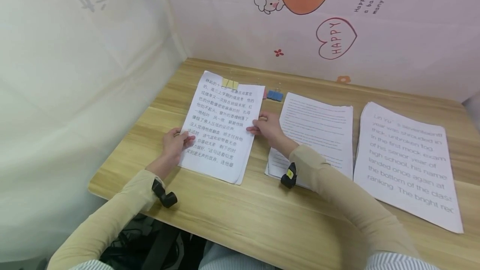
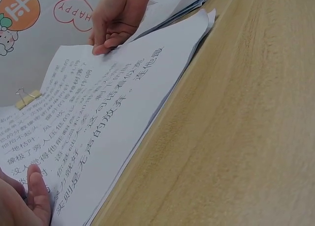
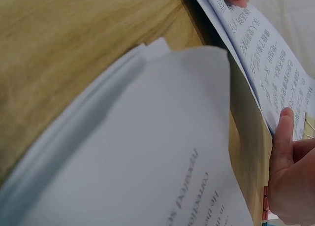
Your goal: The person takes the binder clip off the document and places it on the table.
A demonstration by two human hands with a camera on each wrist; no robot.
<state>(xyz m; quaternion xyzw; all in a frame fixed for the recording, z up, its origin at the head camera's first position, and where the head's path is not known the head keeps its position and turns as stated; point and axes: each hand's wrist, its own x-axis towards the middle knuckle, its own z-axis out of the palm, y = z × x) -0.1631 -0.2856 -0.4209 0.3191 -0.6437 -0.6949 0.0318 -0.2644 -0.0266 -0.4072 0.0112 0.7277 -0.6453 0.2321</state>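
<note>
A stack of sheets printed with Chinese characters (image 1: 217,124) is held a little tilted between both hands on the left part of the table. My left hand (image 1: 174,143) pinches its left edge, the thumb lying on the top sheet. At the opposite edge, my right hand (image 1: 268,126) pinches the paper, its thumb on top in the right wrist view. A yellow binder clip (image 1: 230,83) sits over the stack's top edge. Just right of that edge lies a blue binder clip (image 1: 275,95), and a red clip (image 3: 266,204) shows partly beside it.
To the right lie a stack of sheets with small lines of text (image 1: 318,128) and a stack with large English print (image 1: 406,161). My right forearm passes over the first. The wooden table (image 1: 225,207) meets a printed backdrop (image 1: 232,24) behind and a white curtain (image 1: 86,95) at left.
</note>
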